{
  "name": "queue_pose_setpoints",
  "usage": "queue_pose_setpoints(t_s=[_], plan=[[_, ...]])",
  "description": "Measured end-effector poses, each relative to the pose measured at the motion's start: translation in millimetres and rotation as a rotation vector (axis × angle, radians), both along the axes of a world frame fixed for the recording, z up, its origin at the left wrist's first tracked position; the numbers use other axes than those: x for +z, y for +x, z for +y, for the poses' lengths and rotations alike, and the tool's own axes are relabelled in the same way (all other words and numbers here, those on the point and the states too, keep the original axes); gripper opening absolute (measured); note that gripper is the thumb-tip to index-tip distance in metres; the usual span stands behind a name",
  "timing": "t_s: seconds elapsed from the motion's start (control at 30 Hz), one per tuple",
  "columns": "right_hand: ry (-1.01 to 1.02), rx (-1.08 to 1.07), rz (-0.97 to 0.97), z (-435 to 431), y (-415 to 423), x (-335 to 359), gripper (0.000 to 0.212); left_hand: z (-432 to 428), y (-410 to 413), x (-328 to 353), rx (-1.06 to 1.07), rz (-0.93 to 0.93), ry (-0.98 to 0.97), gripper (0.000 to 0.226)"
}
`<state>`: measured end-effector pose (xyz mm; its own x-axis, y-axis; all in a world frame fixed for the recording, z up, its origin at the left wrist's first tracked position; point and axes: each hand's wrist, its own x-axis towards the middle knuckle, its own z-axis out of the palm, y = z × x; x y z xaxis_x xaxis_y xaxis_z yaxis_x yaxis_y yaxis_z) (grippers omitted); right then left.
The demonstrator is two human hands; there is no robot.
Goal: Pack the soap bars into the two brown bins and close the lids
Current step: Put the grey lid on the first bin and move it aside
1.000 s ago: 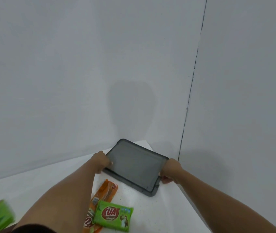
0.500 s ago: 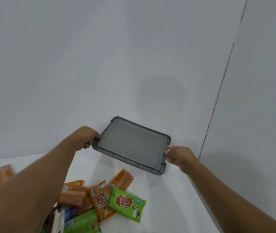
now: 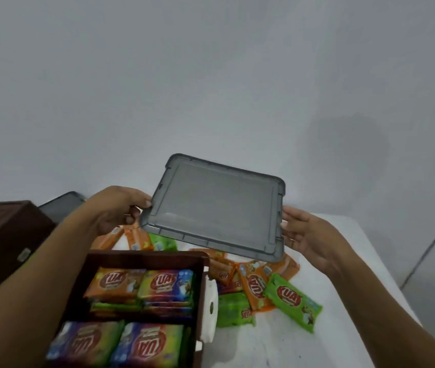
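Note:
I hold a grey translucent lid (image 3: 215,205) in the air over the table, tilted toward me. My left hand (image 3: 116,208) grips its left edge and my right hand (image 3: 306,235) grips its right edge. Below, at the bottom left, an open brown bin (image 3: 144,257) is filled with wrapped soap bars (image 3: 142,285) in orange, blue and green. A second brown bin (image 3: 1,235) stands at the far left, its inside hidden. Loose soap bars (image 3: 290,301) lie scattered on the white table under and right of the lid.
A second grey lid (image 3: 61,205) lies behind the left bin, partly hidden by my left arm. A white latch (image 3: 209,309) hangs on the near bin's right side. The white table (image 3: 343,261) ends at the right, next to a grey wall.
The lid has been lifted off the table's far corner and carried left toward the bins, both hands still on it. My view has swung left and down, which brings the bins and soap bars into sight.

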<state>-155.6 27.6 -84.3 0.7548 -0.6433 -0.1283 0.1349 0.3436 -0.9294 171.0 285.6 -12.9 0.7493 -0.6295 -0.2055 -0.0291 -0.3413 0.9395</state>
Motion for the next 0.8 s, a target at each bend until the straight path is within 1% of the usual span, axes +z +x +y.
queue_pose_setpoints(t_s=[0.07, 0.17, 0.27, 0.33, 0.43, 0.53, 0.6, 0.67, 0.73, 0.8], plan=[[-0.072, -0.014, -0.025, 24, 10, 8, 0.043, 28, 5, -2, 0.027, -0.006, -0.049, 0.009], [-0.182, -0.138, -0.06, 61, 20, 17, 0.045, 67, 9, -6, 0.039, -0.025, -0.144, 0.01], [-0.274, -0.224, -0.09, 99, 29, 21, 0.04, 102, 13, -13, 0.028, -0.05, -0.218, 0.009], [-0.29, -0.271, -0.109, 124, 36, 20, 0.035, 123, 19, -16, 0.043, 0.001, -0.291, 0.007], [-0.3, -0.361, -0.133, 158, 42, 15, 0.029, 150, 27, -22, 0.028, 0.128, -0.384, 0.012], [-0.29, -0.442, -0.141, 184, 43, 9, 0.022, 170, 28, -30, 0.003, 0.288, -0.418, 0.018], [-0.254, -0.445, -0.138, 197, 40, 10, 0.019, 178, 26, -33, -0.005, 0.368, -0.446, 0.022], [-0.173, -0.43, -0.138, 208, 38, 13, 0.019, 186, 22, -37, 0.0, 0.381, -0.453, 0.024], [-0.05, -0.396, -0.183, 218, 35, 16, 0.023, 194, 18, -44, -0.011, 0.379, -0.466, 0.024], [-0.015, -0.351, -0.163, 226, 32, 18, 0.025, 200, 13, -52, -0.008, 0.391, -0.472, 0.029]])
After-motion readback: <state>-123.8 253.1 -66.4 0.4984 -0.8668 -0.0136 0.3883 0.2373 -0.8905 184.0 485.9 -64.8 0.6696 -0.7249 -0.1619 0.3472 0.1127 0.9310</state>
